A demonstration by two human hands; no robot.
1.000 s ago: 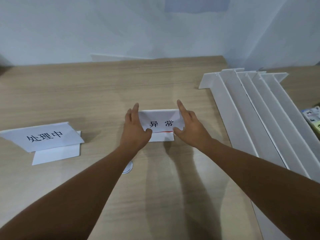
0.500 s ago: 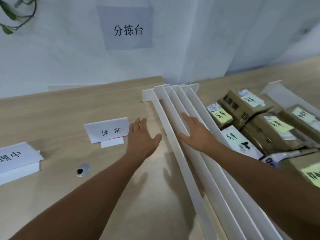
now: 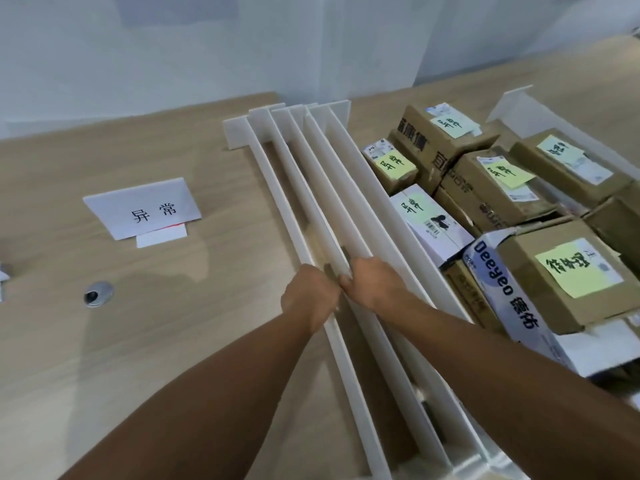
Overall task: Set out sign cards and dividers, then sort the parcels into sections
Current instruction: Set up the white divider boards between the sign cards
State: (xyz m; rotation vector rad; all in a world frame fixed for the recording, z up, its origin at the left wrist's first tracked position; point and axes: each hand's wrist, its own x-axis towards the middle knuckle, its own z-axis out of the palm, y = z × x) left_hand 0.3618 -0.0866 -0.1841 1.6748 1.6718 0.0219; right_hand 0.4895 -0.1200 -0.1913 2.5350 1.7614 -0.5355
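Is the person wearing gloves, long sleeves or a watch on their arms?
No. The left hand and right hand have no gloves, and no rings show. The left forearm and right forearm are uncovered too: no sleeves, watch or bracelet as far as the picture reaches.

The dividers (image 3: 311,174) lie bundled side by side on the desk (image 3: 173,341), running from near its back edge toward its front edge. The left hand (image 3: 308,299) and right hand (image 3: 372,284) grip them next to each other partway along. The sign card (image 3: 142,209) stands well to their left with a cable port (image 3: 98,294) nearer the front edge, while the parcels (image 3: 502,188) are piled just right of the bundle, a lone divider (image 3: 519,102) behind them toward the back right corner.
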